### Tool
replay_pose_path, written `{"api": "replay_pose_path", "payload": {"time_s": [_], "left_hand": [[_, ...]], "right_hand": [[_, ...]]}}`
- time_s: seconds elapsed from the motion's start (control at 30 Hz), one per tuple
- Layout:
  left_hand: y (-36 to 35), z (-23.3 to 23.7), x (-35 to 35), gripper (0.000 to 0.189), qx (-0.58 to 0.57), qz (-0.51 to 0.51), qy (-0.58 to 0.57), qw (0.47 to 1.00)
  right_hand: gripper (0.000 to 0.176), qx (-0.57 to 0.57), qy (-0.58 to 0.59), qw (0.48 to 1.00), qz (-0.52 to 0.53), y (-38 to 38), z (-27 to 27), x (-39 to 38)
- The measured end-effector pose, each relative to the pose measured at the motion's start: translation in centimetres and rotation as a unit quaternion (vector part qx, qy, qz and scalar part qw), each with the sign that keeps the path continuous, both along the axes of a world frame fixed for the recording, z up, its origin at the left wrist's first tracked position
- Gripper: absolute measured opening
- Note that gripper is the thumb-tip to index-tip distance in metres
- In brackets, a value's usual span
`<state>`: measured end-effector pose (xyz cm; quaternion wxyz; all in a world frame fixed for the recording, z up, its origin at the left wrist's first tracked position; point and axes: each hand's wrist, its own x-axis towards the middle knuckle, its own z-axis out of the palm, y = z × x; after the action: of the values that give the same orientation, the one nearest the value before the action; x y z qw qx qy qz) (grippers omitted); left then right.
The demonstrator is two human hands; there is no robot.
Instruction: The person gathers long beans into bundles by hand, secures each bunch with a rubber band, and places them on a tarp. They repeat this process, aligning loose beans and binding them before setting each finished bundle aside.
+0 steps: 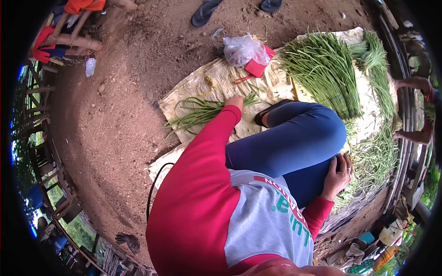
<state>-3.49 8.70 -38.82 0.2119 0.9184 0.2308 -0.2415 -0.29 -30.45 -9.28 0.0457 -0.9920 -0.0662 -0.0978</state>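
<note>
My left hand (235,101) is closed around a loose bunch of green string beans (202,110), which stick out on both sides of it. My fingers are partly hidden there. The bunch lies on a pale woven sack sheet (186,89) spread over the ground. My right hand (338,177) rests against my bent leg with its fingers apart and holds nothing. Beside it, many loose string beans (375,161) are scattered on the sheet. A large, neatly aligned pile of string beans (322,69) lies beyond my knee, with another bundle (374,55) to its right.
A clear plastic bag (245,49) and a red packet (257,68) lie on the sheet's far edge. Slippers (202,16) sit on the dirt ahead. Another person's legs (414,135) are at the right, by bamboo poles (405,161). Another person in orange (83,5) is at upper left.
</note>
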Motion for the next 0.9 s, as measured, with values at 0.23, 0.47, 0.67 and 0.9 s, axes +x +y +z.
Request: {"api": "replay_pose_path", "payload": {"time_s": [0.23, 0.47, 0.67, 0.9], "left_hand": [[2.3, 1.1, -0.8, 0.039, -0.142, 0.076, -0.023, 0.987], [3.1, 2.6, -0.9, 0.053, -0.165, 0.094, -0.027, 0.981], [2.1, 2.1, -1.0, 0.053, -0.132, 0.062, -0.012, 0.989], [0.2, 1.8, 0.4, 0.063, -0.015, -0.006, -0.013, 1.000]], "right_hand": [[0.027, 0.018, -0.014, 1.000, -0.009, -0.1, 0.1, -0.5], [0.027, 0.036, -0.028, 0.999, -0.017, -0.5, 0.1, -0.9], [0.027, 0.052, -0.033, 0.998, -0.020, -0.6, 0.4, -1.1], [0.025, 0.077, -0.033, 0.996, -0.037, -0.7, 1.2, -1.6]]}}
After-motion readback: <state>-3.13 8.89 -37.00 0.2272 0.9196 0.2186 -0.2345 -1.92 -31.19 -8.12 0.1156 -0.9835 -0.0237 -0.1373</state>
